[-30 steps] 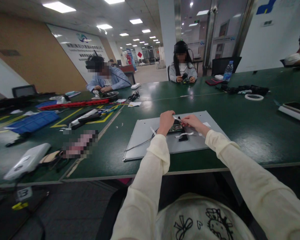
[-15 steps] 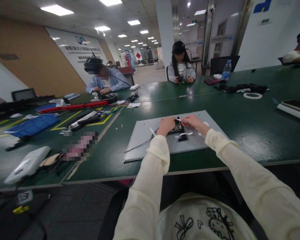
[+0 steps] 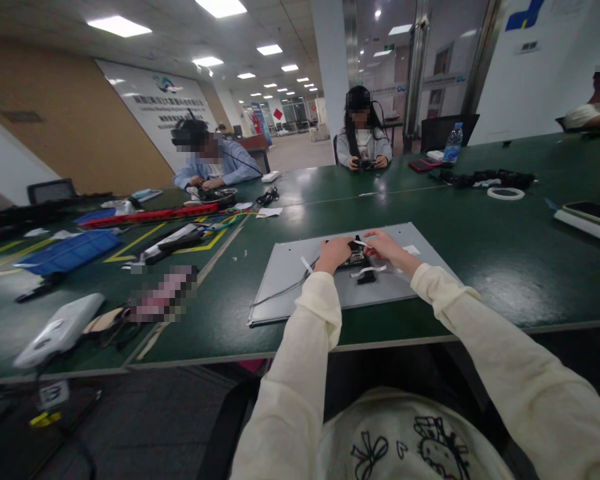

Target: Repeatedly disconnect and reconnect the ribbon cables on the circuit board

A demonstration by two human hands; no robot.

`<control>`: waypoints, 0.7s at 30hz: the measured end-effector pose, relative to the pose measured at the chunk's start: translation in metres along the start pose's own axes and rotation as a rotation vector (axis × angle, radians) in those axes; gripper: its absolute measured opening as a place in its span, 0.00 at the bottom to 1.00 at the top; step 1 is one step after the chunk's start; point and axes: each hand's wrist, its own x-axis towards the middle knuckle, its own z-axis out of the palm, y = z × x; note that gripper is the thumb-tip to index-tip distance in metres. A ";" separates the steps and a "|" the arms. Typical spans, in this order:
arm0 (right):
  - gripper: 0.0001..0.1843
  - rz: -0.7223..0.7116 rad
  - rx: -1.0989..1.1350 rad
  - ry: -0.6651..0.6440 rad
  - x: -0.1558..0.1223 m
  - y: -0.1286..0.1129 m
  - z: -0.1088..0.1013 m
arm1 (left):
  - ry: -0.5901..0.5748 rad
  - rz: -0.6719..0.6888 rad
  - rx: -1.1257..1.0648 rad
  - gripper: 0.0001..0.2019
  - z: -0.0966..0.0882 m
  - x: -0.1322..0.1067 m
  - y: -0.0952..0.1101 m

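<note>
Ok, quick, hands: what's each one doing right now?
Left hand: curled on the circuit board; grip cannot be told.
Right hand: pinching the white ribbon cable.

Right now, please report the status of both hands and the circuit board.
Left hand on circuit board, grip unclear. Right hand pinches thin white strip above it. Loose white ribbon and black piece beside board on grey panel.

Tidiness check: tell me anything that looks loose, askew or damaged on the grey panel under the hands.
No damage shows. A white ribbon strip lies curled and loose beside the small circuit board, and a thin cable runs slack across the grey panel to its left edge.
</note>
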 end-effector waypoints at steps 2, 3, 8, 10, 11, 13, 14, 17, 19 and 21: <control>0.19 -0.005 -0.106 0.018 0.002 0.002 0.000 | -0.003 -0.007 0.001 0.25 0.001 0.001 0.000; 0.20 -0.024 -0.176 0.030 0.003 0.003 0.000 | -0.004 -0.009 -0.001 0.25 0.001 0.001 0.000; 0.21 -0.163 -0.511 0.062 0.006 0.008 -0.005 | -0.005 -0.010 -0.017 0.25 0.001 0.000 0.000; 0.20 -0.182 -0.597 0.058 0.004 0.008 -0.005 | -0.011 -0.017 -0.026 0.25 0.001 0.000 0.000; 0.20 -0.190 -0.635 0.058 0.004 0.007 -0.005 | -0.011 -0.020 -0.031 0.25 0.000 -0.001 0.000; 0.20 -0.200 -0.705 0.060 0.002 0.006 -0.003 | -0.001 -0.022 -0.038 0.25 0.000 -0.002 0.000; 0.20 -0.201 -0.738 0.061 0.001 0.005 -0.002 | 0.007 -0.022 -0.039 0.25 0.000 -0.003 0.001; 0.22 -0.195 -0.840 0.066 -0.001 0.003 0.002 | 0.008 -0.023 -0.035 0.24 0.000 -0.004 0.002; 0.22 -0.199 -0.906 0.077 -0.004 0.001 0.004 | 0.002 -0.022 -0.034 0.24 -0.001 -0.005 0.003; 0.23 -0.208 -0.964 0.089 -0.008 -0.001 0.005 | 0.002 -0.024 -0.036 0.24 -0.001 -0.004 0.003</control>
